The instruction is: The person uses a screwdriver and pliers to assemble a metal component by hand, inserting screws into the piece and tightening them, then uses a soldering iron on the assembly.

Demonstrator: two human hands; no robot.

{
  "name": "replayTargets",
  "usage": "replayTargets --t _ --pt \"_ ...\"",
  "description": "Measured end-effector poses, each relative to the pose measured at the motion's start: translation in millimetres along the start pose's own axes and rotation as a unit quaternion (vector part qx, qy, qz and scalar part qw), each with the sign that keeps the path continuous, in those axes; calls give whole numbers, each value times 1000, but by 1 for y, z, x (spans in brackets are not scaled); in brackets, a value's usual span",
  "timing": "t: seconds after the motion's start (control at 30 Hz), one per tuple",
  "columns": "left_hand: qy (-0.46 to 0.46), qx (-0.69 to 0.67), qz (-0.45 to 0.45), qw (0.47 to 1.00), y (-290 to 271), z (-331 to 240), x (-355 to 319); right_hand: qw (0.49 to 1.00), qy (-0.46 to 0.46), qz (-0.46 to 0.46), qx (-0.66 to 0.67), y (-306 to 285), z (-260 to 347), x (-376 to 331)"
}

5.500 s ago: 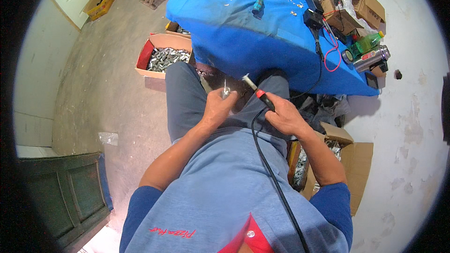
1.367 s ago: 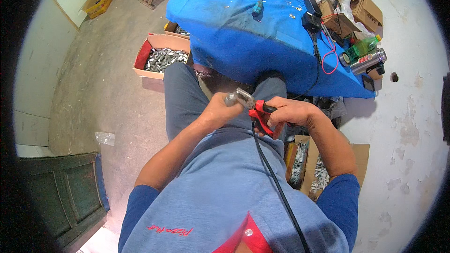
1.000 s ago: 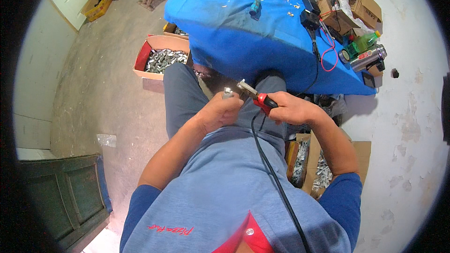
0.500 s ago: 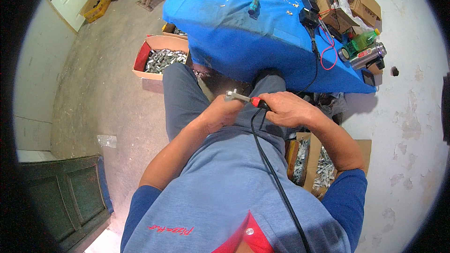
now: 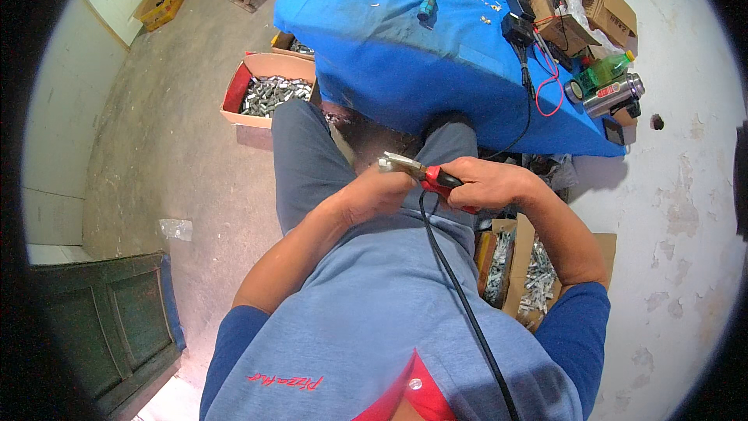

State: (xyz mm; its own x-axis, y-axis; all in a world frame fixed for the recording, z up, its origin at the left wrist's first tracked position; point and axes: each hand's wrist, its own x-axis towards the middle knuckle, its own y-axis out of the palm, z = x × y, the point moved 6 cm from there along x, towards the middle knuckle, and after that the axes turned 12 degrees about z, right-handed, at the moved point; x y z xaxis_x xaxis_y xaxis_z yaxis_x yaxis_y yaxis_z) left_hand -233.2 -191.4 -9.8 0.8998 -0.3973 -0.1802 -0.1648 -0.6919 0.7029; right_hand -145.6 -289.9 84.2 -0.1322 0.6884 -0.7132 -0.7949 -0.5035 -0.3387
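My right hand (image 5: 491, 182) is wrapped round a pair of pliers (image 5: 432, 178) with red and black handles. The silver jaws point left and reach over my left hand (image 5: 378, 193). My left fingers are closed together just below the jaws, pinching a small silvery metal piece (image 5: 386, 163) whose exact shape is blurred. Both hands are in front of my lap, close to each other. A black cable (image 5: 460, 292) runs down my shirt and ends near the pliers in view.
Ahead is a table with a blue cloth (image 5: 389, 54), bearing screwdrivers (image 5: 427, 8), metal parts, a black adapter (image 5: 516, 29), a green bottle (image 5: 604, 72) and a steel flask (image 5: 615, 95). Boxes of metal parts stand left (image 5: 234, 97) and right (image 5: 526, 265).
The pliers have turned slightly, and their handles now show spread apart in my right hand. The metal at the jaws has shifted a little. My left hand stays nearly in place.
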Motion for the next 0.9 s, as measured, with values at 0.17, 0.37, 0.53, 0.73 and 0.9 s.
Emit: replayTargets --t 0.17,0.37,0.53,0.73,0.9 --pt "6 -16 12 1000 4 1 1 995 24 53 82 3 3 -5" --pt "-8 -23 11 1000 0 10 7 965 48 -211 -151 -9 -14 -7" --pt "-5 5 -53 999 -9 8 5 982 39 -130 -132 0 -17 -2" --pt "-16 31 -84 996 -13 6 3 944 69 -196 -255 4 -7 -2" --pt "-5 106 -156 982 -23 8 6 857 32 -341 -385 4 11 -6"
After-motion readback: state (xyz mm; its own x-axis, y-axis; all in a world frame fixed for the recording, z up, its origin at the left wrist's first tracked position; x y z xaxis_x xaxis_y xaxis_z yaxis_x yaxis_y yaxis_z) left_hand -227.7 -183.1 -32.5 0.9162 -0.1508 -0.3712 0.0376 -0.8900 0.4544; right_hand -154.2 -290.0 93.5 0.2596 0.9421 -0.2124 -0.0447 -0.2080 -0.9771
